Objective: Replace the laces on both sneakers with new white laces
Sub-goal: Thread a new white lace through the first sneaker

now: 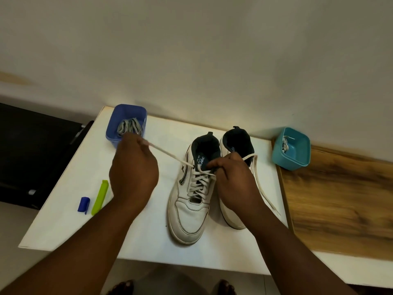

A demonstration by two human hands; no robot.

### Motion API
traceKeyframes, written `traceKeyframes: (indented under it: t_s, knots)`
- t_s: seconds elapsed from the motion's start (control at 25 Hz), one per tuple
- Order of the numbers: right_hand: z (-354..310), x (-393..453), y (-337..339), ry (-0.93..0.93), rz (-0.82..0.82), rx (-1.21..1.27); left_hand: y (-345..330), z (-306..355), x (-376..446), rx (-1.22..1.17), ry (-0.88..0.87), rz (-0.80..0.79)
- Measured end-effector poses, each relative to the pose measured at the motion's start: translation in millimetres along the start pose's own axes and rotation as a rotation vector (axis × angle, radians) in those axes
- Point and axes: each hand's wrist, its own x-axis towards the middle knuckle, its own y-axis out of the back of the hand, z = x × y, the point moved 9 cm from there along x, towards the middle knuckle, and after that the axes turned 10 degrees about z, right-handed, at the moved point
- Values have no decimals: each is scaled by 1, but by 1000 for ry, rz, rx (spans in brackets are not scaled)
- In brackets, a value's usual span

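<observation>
Two white sneakers with dark linings stand side by side on a white table (63,209), toes toward me. The left sneaker (189,211) is laced with a white lace (200,182). My left hand (133,169) pinches one end of that lace, stretched taut up and to the left from a top eyelet. At the tongue, my right hand (234,179) grips the other end, which trails down over the right sneaker (238,145). The right sneaker's front is hidden behind my right hand.
A blue tub (112,128) holding grey laces sits at the table's back left. A teal tub (297,156) with a white lace stands at the right, on a wooden board (340,199). A green clip (100,196) and a small blue clip (84,204) lie front left.
</observation>
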Motion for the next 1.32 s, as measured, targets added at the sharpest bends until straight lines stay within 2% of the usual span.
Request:
traceKeyframes:
  t_s: [0.04, 0.08, 0.2, 0.28, 0.4, 0.48, 0.56, 0.6, 0.72, 0.8, 0.96, 1.08, 1.32]
  knots:
    - [1, 1, 0, -5, 3, 11, 0, -8, 0, 19, 72, -16]
    - [1, 2, 0, -10, 3, 21, -9, -7, -4, 79, 24, -89]
    - [0, 1, 0, -18, 4, 50, -44, 23, -33, 111, -300, -364]
    - [0, 1, 2, -39, 11, 88, -57, 31, -48, 117, -382, -449]
    - [1, 0, 2, -67, 10, 132, -45, 30, -37, 146, -310, -316]
    - [0, 0, 2, -81, 10, 157, -26, 8, -18, 126, -85, -178]
    - [0, 0, 2, -91, 12, 156, -21, -10, -14, 75, 99, -157]
    - [0, -1, 2, -90, 9, 147, -24, -6, -16, 91, 76, -197]
    - [-1, -1, 0, -42, -16, 98, -47, 23, -40, 202, -188, -416]
    - [-3, -2, -1, 8, -25, 43, -53, 32, -49, 209, -281, -443]
    - [-7, -2, -2, 48, -18, -24, -58, 25, -46, 239, -266, -477]
    - [-9, -3, -2, 60, -21, -56, -52, 28, -42, 264, -268, -422]
    - [-13, -9, 4, 157, -51, -223, -60, 23, -43, 138, -230, -507]
